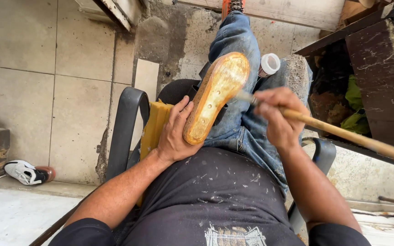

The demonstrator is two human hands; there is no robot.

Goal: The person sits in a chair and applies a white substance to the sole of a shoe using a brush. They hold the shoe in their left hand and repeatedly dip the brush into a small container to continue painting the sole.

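Note:
My left hand (175, 131) grips the heel end of a tan shoe sole (215, 93), held bottom-up and slanting over my lap. The sole looks glossy and yellowish, with small holes near its middle. My right hand (277, 114) is closed around a long wooden-handled brush (338, 132); the brush tip touches the sole's right edge near the wide front part. The handle runs off to the right edge of the view. I sit in a black chair (126, 123), wearing blue jeans and a dark, paint-flecked shirt.
A small white-capped container (269, 64) rests by my knee. A dark wooden box (370, 68) with green and brown scraps stands at right. A white sneaker (23, 172) lies on the tiled floor at left. A yellow slab (153, 125) sits beside my left thigh.

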